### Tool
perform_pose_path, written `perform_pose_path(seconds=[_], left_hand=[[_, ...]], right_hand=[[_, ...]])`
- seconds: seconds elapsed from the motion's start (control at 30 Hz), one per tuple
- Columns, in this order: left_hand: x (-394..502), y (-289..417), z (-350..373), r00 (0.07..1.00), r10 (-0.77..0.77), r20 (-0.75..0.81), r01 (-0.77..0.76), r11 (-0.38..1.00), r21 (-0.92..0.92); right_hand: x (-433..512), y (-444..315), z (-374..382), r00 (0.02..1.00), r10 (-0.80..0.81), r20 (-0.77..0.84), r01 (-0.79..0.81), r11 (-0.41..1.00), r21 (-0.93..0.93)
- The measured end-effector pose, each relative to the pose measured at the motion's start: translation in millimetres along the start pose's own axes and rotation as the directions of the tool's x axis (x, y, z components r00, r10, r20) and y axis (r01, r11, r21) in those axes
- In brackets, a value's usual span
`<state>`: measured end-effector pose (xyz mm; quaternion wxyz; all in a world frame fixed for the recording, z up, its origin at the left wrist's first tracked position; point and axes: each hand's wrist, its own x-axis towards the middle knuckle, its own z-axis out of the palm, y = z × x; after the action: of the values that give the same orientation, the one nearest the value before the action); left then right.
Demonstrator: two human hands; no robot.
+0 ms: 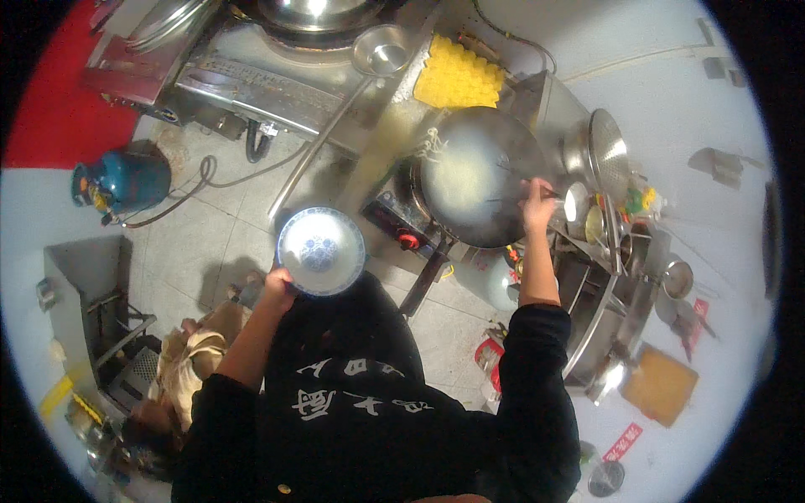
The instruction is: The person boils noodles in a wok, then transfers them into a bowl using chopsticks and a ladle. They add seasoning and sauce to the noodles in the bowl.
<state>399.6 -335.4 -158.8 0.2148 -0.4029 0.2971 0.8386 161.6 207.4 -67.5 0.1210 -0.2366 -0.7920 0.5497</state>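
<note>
My left hand (280,286) grips the rim of a white bowl with blue patterning (321,251), held in front of my dark apron. The bowl looks free of solid food; whether it has liquid in it I cannot tell. To the right, my right hand (538,204) is closed around a short dark handle (548,192) at the right rim of a dark wok (516,151). What that handle belongs to is unclear. Cloudy pale liquid (464,173) fills the wok's middle under haze. Pale noodle-like strands (433,144) lie at its upper left rim.
Under the wok is a portable gas stove (393,232) with a red knob; a long dark handle (427,276) juts toward me. A long-handled metal ladle (380,53) spans the counter's edge. A blue-green gas cylinder (132,179) stands left, a strainer (609,154) right.
</note>
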Motion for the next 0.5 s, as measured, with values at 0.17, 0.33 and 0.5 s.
perform_pose_path(seconds=[0.17, 0.33, 0.5], left_hand=[[5, -19, 25, 0.988, 0.098, 0.116, -0.087, 0.991, -0.102], [1, -13, 68, 0.988, 0.136, 0.073, -0.133, 0.990, -0.043], [0, 1, 112, 0.985, 0.163, 0.055, -0.168, 0.978, 0.120]], right_hand=[[13, 4, 40, 0.972, 0.115, 0.202, -0.143, 0.981, 0.130], [13, 8, 63, 0.943, 0.187, 0.274, -0.246, 0.948, 0.200], [3, 9, 68, 0.923, 0.226, 0.313, -0.325, 0.892, 0.313]])
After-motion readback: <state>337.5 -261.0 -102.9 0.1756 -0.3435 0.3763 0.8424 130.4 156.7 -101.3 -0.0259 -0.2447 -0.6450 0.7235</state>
